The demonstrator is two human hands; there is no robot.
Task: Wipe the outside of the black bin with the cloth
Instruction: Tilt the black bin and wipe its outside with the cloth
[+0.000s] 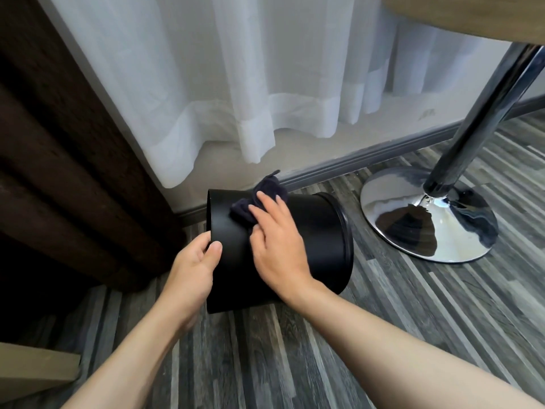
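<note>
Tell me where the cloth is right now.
In the head view, the dark cloth lies centre frame on the tipped black bin, pressed under the right hand.

The bin point(309, 231) lies tipped on the floor point(383, 320); cloth point(259, 199) on its upper side, curtain point(236, 84) behind, stand base point(427, 219) to its right.

The left hand point(193, 261) grips the edge of the black bin point(312, 240), tipped sideways; the right hand point(277, 240) presses a dark cloth point(259, 199) on its side.
</note>
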